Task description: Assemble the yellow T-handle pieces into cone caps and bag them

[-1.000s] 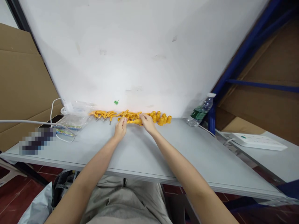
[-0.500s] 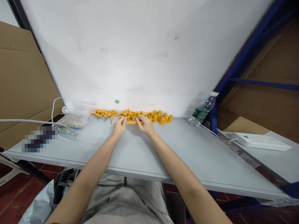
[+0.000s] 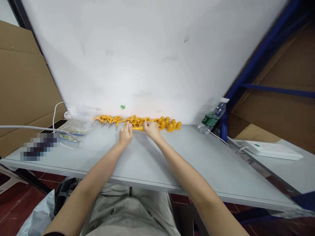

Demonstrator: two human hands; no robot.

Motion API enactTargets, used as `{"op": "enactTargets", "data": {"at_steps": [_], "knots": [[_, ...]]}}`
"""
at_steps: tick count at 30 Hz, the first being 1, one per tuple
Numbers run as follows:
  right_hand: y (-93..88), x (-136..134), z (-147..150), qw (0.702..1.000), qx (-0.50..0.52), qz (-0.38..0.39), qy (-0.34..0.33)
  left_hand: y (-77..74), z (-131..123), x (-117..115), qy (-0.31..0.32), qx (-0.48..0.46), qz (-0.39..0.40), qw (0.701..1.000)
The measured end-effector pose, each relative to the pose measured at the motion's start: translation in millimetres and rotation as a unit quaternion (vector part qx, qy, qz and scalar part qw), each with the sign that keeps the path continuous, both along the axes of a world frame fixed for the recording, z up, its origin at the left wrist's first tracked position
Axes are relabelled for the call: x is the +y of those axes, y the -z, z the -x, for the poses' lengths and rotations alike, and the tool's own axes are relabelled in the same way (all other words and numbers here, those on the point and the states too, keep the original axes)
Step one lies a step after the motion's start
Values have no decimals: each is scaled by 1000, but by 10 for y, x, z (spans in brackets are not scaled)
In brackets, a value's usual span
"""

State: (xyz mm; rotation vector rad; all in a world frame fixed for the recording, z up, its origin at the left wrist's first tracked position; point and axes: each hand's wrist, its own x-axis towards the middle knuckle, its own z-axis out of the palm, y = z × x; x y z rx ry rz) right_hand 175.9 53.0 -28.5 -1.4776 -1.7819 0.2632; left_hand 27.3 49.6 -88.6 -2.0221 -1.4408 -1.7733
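Note:
A row of small yellow plastic parts (image 3: 137,121) lies along the far edge of the grey table (image 3: 172,164), against a white board. Yellow caps (image 3: 169,125) stand at its right end, yellow hook-like pieces (image 3: 108,119) at its left. My left hand (image 3: 126,134) and my right hand (image 3: 152,130) are both at the middle of the row, fingers curled. Between them they pinch a short yellow ribbed piece (image 3: 138,128), one hand at each end.
A clear plastic bag (image 3: 78,122) and white cables (image 3: 57,111) lie at the far left beside a blurred dark object (image 3: 39,146). A water bottle (image 3: 213,115) leans at the far right. A white power strip (image 3: 270,149) sits on the neighbouring table. Cardboard stands on both sides.
My right hand has slid a little to the left, closing the gap to my left hand along the yellow ribbed piece. The left hand has barely moved.

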Motion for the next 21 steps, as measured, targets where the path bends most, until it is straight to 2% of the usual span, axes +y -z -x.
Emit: {"op": "enactTargets", "data": {"at_steps": [5,8,10,12,15,17,21], "knots": [[-254,22,-2,988,27,150,-15,-2,2,-11,-2,3,-4,1000],[-279,30,-36,978,27,198,-57,-16,10,1,-14,1,11,1000],[-224,23,-69,981,34,162,-96,-29,13,11,-17,-7,26,999],[-136,10,-97,989,51,66,-121,-42,10,15,-15,-19,35,999],[-7,-8,-108,990,49,-62,-119,-55,-4,4,-6,-35,38,999],[50,-10,-87,991,37,-89,-89,-59,-14,-13,2,-34,34,999],[87,2,-19,997,38,-73,-10,-64,-21,-45,3,-22,10,1000]]}}
